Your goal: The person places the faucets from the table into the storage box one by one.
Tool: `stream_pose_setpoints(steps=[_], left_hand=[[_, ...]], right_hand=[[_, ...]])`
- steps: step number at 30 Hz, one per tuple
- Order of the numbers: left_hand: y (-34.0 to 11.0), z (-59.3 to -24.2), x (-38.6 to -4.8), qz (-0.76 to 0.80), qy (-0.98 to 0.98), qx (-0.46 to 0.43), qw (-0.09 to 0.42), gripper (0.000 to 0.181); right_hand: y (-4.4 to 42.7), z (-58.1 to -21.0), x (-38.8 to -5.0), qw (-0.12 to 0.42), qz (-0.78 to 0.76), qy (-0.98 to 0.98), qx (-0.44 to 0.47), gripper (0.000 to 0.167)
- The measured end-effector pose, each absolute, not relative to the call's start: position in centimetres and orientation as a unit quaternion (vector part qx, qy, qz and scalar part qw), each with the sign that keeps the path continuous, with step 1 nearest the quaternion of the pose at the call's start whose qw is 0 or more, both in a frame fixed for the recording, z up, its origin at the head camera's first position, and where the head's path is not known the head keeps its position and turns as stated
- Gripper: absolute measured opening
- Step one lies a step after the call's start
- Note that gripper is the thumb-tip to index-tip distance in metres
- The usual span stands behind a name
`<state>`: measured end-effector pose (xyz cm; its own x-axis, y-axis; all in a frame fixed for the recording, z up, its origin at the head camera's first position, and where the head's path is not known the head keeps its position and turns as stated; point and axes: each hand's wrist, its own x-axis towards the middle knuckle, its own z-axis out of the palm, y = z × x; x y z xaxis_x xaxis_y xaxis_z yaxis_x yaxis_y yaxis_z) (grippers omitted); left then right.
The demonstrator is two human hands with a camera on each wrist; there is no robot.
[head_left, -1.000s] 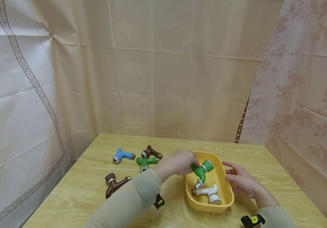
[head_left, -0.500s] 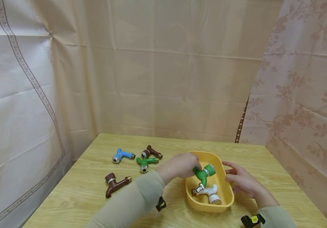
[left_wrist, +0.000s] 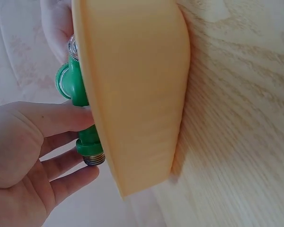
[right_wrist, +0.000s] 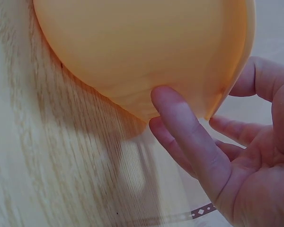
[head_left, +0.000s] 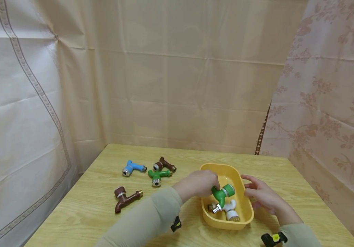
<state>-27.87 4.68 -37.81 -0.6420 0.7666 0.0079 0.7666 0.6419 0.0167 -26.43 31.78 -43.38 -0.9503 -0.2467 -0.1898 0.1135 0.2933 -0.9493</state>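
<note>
While fingers (left_wrist: 75, 184) grip a green tap (head_left: 220, 196), the tub (head_left: 226, 224) contains a white tap (head_left: 232, 215).

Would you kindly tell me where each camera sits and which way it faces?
Head: on the head, facing forward and down at the table and yellow bin; left hand and right hand show.
Left wrist: on the wrist, facing the held green faucet and the bin's outer wall; left hand and part of the right hand show.
Right wrist: on the wrist, facing the bin's outer wall; right hand shows.
Shared: head and left wrist both show that faucet.
</note>
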Motion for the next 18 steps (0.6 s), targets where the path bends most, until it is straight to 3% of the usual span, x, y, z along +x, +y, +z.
stream_pose_setpoints(steps=[18], left_hand=[[4.34, -37.91, -27.89, 0.005, -0.908, -0.42, 0.001, 0.034]], right_hand=[[31.9, -43.4, -26.47, 0.156, -0.593, 0.788, -0.053, 0.08]])
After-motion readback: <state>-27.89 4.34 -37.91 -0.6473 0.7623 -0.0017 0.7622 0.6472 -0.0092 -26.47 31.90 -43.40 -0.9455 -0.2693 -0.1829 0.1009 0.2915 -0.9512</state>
